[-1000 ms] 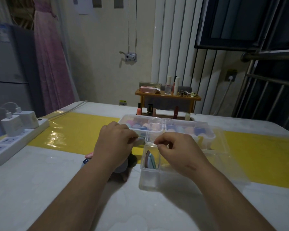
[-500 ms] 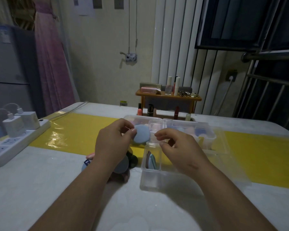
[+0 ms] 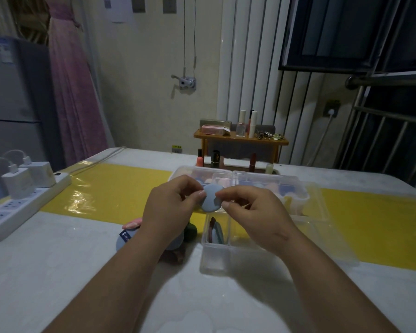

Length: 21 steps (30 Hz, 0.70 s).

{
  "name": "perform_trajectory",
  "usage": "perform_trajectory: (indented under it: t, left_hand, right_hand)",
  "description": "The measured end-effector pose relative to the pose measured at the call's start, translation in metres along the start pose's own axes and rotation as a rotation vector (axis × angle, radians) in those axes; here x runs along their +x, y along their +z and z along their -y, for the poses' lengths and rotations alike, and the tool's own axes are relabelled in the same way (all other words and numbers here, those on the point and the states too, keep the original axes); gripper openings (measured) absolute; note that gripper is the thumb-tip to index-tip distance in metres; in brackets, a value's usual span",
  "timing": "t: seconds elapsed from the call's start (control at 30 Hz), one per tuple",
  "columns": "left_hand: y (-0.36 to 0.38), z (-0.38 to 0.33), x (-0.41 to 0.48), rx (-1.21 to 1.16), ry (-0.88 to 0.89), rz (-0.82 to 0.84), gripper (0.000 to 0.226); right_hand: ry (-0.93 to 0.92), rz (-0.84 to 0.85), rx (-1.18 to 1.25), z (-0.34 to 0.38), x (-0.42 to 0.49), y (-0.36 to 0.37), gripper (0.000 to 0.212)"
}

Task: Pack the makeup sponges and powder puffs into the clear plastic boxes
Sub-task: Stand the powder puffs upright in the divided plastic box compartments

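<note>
Blue powder puff (image 3: pixel 210 197) is up in the air at centre, pinched from 2 sides. Left hand (image 3: pixel 171 207) grips its 9 o'clock edge with thumb and fingertips, and right hand (image 3: pixel 255 212) pinches its 3 o'clock edge. The puff hangs between the 2 clear boxes; I can't tell if it touches either.

Near box (image 3: pixel 214 263) is at 6 o'clock of the puff. Its left compartment holds a few standing puffs (image 3: pixel 215 233) on edge, count unclear. A clear plastic panel lies at the box's 3 o'clock, outline hard to trace.

Far box (image 3: pixel 296 188) is at 12 to 2 o'clock. Its contents blur through the plastic and are partly blocked by both hands.

A loose pile at 8 o'clock is mostly covered by the left forearm: pink puff (image 3: pixel 133 223), green sponge (image 3: pixel 191 233), labelled blue puff (image 3: pixel 125 236).

Table (image 3: pixel 58 272) has a wide bare stretch at 6 to 7 o'clock. Yellow runner (image 3: pixel 120 188) is bare at 10 o'clock. Power strip (image 3: pixel 22 207) is at 9 o'clock by the table's left edge, cut off by the frame.
</note>
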<state>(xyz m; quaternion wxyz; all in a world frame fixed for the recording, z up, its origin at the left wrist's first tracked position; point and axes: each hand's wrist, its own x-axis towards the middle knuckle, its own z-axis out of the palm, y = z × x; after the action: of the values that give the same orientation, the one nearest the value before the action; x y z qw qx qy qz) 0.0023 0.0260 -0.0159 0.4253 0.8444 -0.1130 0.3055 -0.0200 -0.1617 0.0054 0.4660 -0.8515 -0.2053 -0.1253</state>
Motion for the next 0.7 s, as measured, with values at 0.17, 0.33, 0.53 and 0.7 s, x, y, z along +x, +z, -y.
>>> perform_trajectory:
  t: [0.17,0.33,0.53,0.7]
  left_hand:
    - [0.0,-0.0006,-0.0005,-0.042,0.01,0.004,0.012]
    - [-0.0023,0.0023,0.001,0.038,-0.043,-0.003,0.013]
    - [-0.004,0.0014,0.0013,0.118,-0.083,0.037,0.013]
    - [-0.0051,0.0023,0.0024,0.154,-0.097,0.033,0.008]
  right_hand:
    - [-0.038,-0.068,-0.005,0.0027,-0.0013,0.0004,0.021]
    - [-0.022,-0.127,0.018,0.0034,-0.0008,-0.0047,0.02]
    - [-0.001,-0.052,-0.066,0.0044,-0.0027,-0.0025,0.023]
    - [0.01,-0.011,-0.16,0.0036,-0.0037,-0.0013,0.016]
